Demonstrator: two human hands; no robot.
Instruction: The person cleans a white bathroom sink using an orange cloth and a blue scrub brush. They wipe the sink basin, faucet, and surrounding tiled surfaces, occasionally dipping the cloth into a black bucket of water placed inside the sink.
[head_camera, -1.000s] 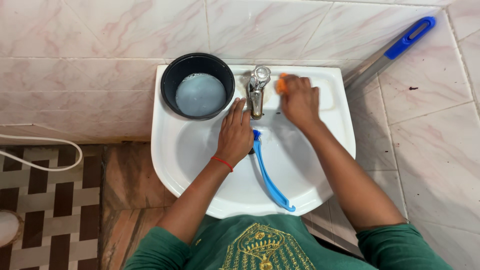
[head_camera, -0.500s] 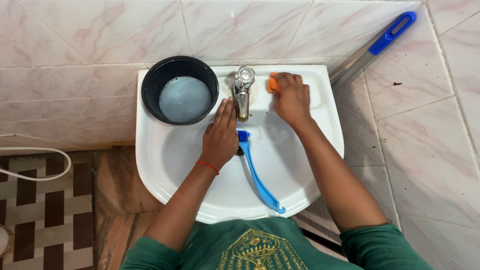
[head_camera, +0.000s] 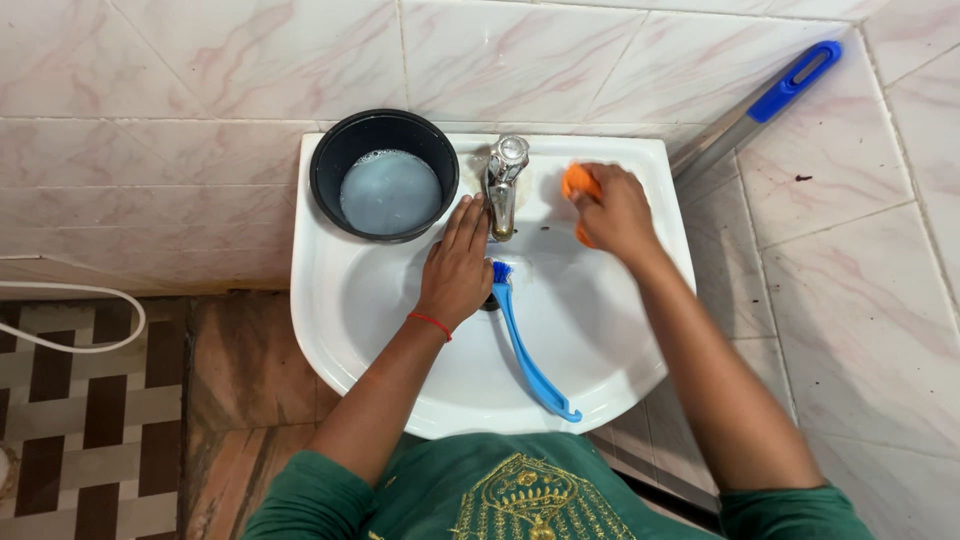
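We see a wall (head_camera: 250, 60) of glossy white tiles veined with pink marbling, running across the far side and down the right. At the left, the floor (head_camera: 90, 420) carries a brown and cream woven-pattern tile, with a plain reddish-brown strip beside it. A white hose (head_camera: 75, 292) loops across the floor's far left edge. Light is even and soft, with faint sheen on the tiles.

A black round pot (head_camera: 385, 175) sits on the back left corner of the basin, holding pale soapy water with froth at its edge. A long metal pole with a blue handle (head_camera: 760, 106) leans across the pink-veined wall tiles (head_camera: 200, 70) at the upper right. Down on the left, a white cord (head_camera: 70, 315) curves over the brown-and-cream patterned floor (head_camera: 90, 420).
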